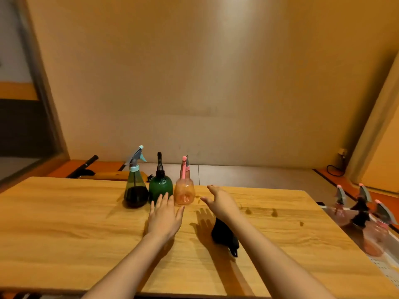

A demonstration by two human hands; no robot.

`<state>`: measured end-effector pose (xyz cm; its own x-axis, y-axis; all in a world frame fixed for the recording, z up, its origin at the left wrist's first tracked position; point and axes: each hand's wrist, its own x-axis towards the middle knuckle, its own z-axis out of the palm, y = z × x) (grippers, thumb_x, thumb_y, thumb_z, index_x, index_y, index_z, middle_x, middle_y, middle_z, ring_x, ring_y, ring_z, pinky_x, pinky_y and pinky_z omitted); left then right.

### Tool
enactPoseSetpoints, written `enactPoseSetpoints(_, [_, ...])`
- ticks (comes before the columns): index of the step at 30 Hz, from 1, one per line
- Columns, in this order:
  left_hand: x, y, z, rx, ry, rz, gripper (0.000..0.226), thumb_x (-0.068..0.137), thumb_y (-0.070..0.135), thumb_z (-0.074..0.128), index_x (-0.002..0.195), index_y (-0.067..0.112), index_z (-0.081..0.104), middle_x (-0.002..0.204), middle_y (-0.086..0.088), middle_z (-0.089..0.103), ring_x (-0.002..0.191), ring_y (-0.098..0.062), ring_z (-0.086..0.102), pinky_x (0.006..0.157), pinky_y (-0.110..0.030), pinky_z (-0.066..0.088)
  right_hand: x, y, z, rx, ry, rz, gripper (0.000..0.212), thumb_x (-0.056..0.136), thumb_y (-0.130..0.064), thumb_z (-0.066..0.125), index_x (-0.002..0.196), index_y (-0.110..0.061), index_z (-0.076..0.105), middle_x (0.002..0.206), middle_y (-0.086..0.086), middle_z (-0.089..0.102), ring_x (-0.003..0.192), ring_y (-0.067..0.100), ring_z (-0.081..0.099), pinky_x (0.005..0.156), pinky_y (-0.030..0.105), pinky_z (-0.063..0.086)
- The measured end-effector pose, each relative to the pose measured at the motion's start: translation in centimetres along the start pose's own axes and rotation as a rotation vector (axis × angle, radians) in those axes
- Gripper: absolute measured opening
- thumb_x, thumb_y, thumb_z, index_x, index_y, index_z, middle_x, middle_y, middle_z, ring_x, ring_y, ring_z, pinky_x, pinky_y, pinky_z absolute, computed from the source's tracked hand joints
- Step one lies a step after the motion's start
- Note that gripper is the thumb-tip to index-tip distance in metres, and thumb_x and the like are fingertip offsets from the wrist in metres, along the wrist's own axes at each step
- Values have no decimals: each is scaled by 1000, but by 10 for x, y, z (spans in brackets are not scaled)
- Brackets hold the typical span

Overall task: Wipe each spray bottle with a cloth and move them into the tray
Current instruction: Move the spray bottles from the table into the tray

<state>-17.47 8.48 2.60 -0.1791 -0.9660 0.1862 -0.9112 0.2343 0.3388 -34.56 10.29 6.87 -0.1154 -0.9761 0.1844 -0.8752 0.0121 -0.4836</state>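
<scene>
- We reach both bare hands forward over the light wooden table (64,212) that fills the lower half of the frame.
- Our left hand (165,216) hovers palm down with fingers straight and spread, holding nothing, its fingertips just in front of the dark green round plastic spray bottle (160,187).
- Our right hand (219,200) is held edge-on with relaxed, extended fingers, empty too, just right of the orange translucent spray bottle with a pink trigger (184,190).
- These two bottles stand upright in a row at the table's far edge, centre of the frame, with a cone-shaped smoky clear spray bottle with a light blue nozzle (135,186) on their left.
- A crumpled black cloth (224,235) lies on the table beneath our right forearm.
- At the right edge of the frame, a white perforated tray (386,262) holds three more spray bottles; blur hides their details.
</scene>
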Motion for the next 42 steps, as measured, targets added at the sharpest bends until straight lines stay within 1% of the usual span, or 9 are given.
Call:
enactPoseSetpoints(4, [8,-39,1,-157,47,-81,61,102,41,32,152,9,18,161,-7,14,149,-19,8,121,-33,10,20,-19,17,90,-48,50,64,90,-39,57,143,-12,33,145,5,39,133,19,36,105,31,32])
enactPoseSetpoints(8, [29,-41,-2,-288,91,-102,68,101,39,38,153,8,6,162,-6,5,149,-19,4,119,-31,11,45,-27,29,168,-61,87,69,87,-35,61,144,-10,31,145,7,39,132,23,38,102,32,36])
enactPoseSetpoints(15, [82,-37,-5,-407,139,-161,76,99,39,45,152,6,3,162,-9,4,149,-21,3,118,-32,13,86,-23,44,247,-31,115,70,86,-23,65,145,-12,28,147,6,37,131,23,40,101,33,38])
enactPoseSetpoints(21, [115,-46,6,-537,128,-219,77,93,37,58,151,8,18,157,-10,24,145,-24,22,114,-38,28,114,-16,57,461,-147,68,73,85,-6,63,146,-14,25,149,3,32,137,23,29,106,34,32])
enactPoseSetpoints(24, [124,-49,10,-566,178,-196,64,89,34,65,142,9,38,145,-8,43,135,-24,39,106,-38,38,124,-13,65,596,-137,66,61,87,-1,58,142,-12,35,143,5,42,133,24,37,105,37,35])
enactPoseSetpoints(27, [126,-51,12,-574,207,-199,62,87,34,67,139,9,44,140,-6,48,131,-23,42,104,-37,40,126,-10,70,703,-51,89,47,87,1,58,132,-9,48,130,6,54,123,22,48,101,34,41])
enactPoseSetpoints(33, [127,-52,11,-569,209,-185,55,87,32,68,134,11,49,135,-5,51,127,-23,46,100,-33,40,126,-6,72,660,22,51,54,79,-6,70,129,-12,51,117,1,57,107,13,52,87,23,42])
enactPoseSetpoints(38, [124,-53,11,-589,190,-149,46,86,29,69,126,13,54,127,-4,54,121,-22,49,91,-28,38,124,-5,68,663,-60,32,47,86,-5,62,131,-9,49,127,6,53,120,18,47,99,30,37])
enactPoseSetpoints(42, [120,-51,8,-611,183,-134,47,86,28,70,127,12,54,127,-4,54,121,-23,49,91,-26,35,121,-5,67,596,19,50,45,79,-10,71,121,-8,54,114,4,60,108,18,55,86,24,43])
